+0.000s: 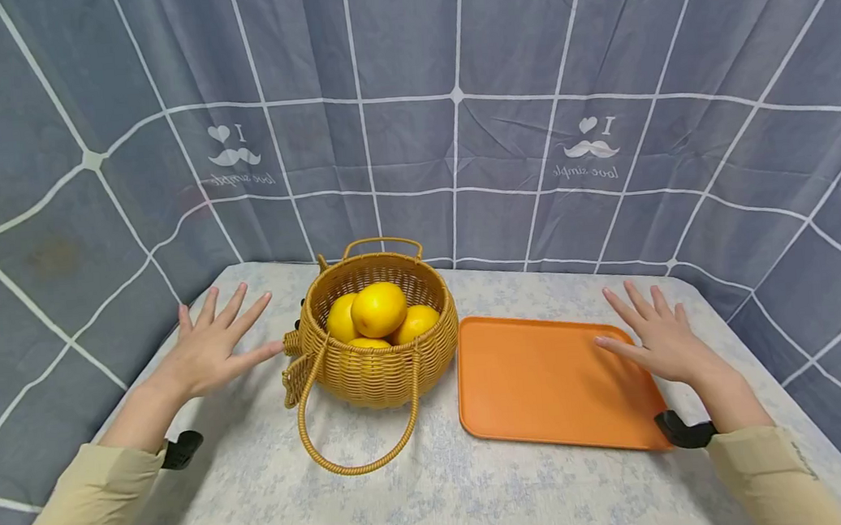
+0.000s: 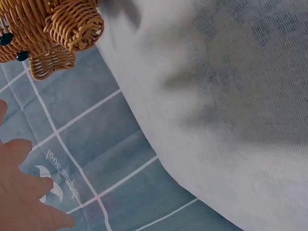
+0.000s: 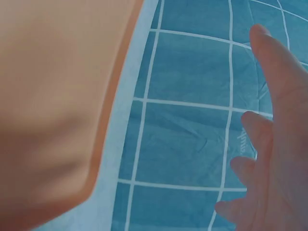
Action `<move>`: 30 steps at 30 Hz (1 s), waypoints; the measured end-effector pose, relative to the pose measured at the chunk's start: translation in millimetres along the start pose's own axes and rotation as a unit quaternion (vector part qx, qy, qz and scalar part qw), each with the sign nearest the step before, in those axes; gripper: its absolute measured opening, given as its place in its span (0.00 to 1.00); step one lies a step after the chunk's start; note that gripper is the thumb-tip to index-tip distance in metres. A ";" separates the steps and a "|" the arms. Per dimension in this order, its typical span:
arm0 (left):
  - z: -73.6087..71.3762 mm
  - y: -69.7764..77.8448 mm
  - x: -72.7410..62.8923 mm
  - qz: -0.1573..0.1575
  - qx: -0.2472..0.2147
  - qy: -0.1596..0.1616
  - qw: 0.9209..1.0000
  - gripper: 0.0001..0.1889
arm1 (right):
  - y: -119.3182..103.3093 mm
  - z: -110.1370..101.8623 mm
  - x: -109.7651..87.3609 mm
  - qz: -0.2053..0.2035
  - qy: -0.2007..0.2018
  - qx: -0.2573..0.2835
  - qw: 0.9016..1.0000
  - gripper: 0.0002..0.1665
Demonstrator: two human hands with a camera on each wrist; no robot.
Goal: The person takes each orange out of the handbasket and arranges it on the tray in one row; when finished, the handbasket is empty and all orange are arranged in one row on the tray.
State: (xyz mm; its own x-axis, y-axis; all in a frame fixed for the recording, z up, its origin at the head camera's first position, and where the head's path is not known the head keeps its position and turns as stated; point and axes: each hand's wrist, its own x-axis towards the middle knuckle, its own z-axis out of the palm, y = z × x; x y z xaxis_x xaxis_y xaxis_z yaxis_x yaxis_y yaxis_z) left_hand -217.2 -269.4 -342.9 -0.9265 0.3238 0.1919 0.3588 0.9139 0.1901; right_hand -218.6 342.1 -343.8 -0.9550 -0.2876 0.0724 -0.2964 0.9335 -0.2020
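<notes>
A round wicker basket (image 1: pixel 370 384) with an animal snout on its left side stands left of centre, holding several lemons (image 1: pixel 378 309). One of its loop handles (image 1: pixel 362 468) hangs down in front; the other rises at the back. To its right lies a flat orange tray (image 1: pixel 546 384) with nothing on it. My left hand (image 1: pixel 210 346), fingers spread, hovers left of the basket, thumb close to the snout (image 2: pixel 79 26). Over the tray's right end my right hand (image 1: pixel 656 335) is held with fingers spread, holding nothing; its shadow falls on the tray.
A pale patterned cloth covers the table (image 1: pixel 276 500). Grey-blue checked curtains (image 1: pixel 413 149) hang along the back and both sides, close to the table's edges. Dark wrist camera mounts (image 1: pixel 183 450) sit under both wrists.
</notes>
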 end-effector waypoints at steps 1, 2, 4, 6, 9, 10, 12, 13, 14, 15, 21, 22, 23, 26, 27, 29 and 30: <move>-0.1 0.6 0.1 0.001 -0.007 0.001 1.000 0.40 | -0.7 0.1 0.8 -0.003 0.000 0.005 1.000 0.51; -0.4 1.3 0.2 0.002 -0.015 0.001 1.000 0.40 | -1.6 0.1 1.7 -0.005 0.000 0.011 1.000 0.51; -0.7 2.8 0.5 0.004 -0.034 0.001 0.999 0.39 | -4.0 0.0 3.7 -0.011 0.000 0.028 1.000 0.51; -1.0 4.6 0.9 0.004 -0.060 -0.001 0.998 0.38 | -7.4 -0.5 6.1 -0.016 -0.003 0.050 0.999 0.50; -1.4 7.7 1.7 0.005 -0.108 -0.002 0.994 0.37 | -14.1 -1.0 11.0 -0.023 -0.006 0.088 0.996 0.50; -1.3 8.8 2.0 0.007 -0.127 -0.002 0.992 0.36 | -16.8 -1.3 12.9 -0.023 -0.008 0.100 0.995 0.50; -0.5 10.9 2.9 0.012 -0.170 -0.001 0.985 0.35 | -22.8 -1.1 17.2 -0.028 -0.010 0.121 0.992 0.49; 0.0 12.0 3.3 0.014 -0.195 -0.002 0.981 0.35 | -26.0 -1.2 19.6 -0.030 -0.011 0.132 0.991 0.49; 0.8 13.2 3.7 0.016 -0.220 -0.004 0.975 0.34 | -29.4 -1.2 22.4 -0.033 -0.010 0.140 0.990 0.49; 1.6 14.2 4.4 0.018 -0.246 -0.004 0.969 0.34 | -32.7 -1.2 25.1 -0.036 -0.010 0.149 0.988 0.48; 10.8 19.9 10.4 0.037 -0.389 0.014 0.920 0.30 | -55.1 -1.3 41.7 -0.068 0.016 0.200 0.977 0.44; 12.5 21.2 11.3 0.038 -0.409 0.019 0.911 0.30 | -59.7 -1.6 44.7 -0.074 0.021 0.209 0.975 0.44; 13.9 22.5 12.1 0.038 -0.426 0.023 0.904 0.29 | -64.7 -2.0 47.8 -0.081 0.024 0.218 0.972 0.44; 17.8 27.5 13.9 0.022 -0.459 0.039 0.887 0.29 | -80.0 -2.6 58.1 -0.103 0.033 0.258 0.960 0.43; 19.2 29.0 14.7 0.013 -0.465 0.043 0.884 0.29 | -85.4 -2.8 61.7 -0.111 0.034 0.272 0.955 0.42; 22.1 31.6 16.3 -0.005 -0.474 0.049 0.879 0.29 | -97.3 -3.3 68.8 -0.121 0.037 0.298 0.946 0.41; 23.4 32.8 17.0 -0.014 -0.477 0.051 0.877 0.29 | -103.5 -3.9 72.0 -0.123 0.038 0.311 0.942 0.41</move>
State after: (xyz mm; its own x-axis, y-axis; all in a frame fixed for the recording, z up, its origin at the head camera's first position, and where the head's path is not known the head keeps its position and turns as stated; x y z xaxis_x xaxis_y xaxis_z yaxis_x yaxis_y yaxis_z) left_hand -223.8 -228.2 -356.0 -0.9389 0.2360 0.2506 0.3134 0.2846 0.9060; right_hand -256.6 225.6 -313.8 -0.8605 -0.4401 0.2566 -0.4791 0.5278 -0.7013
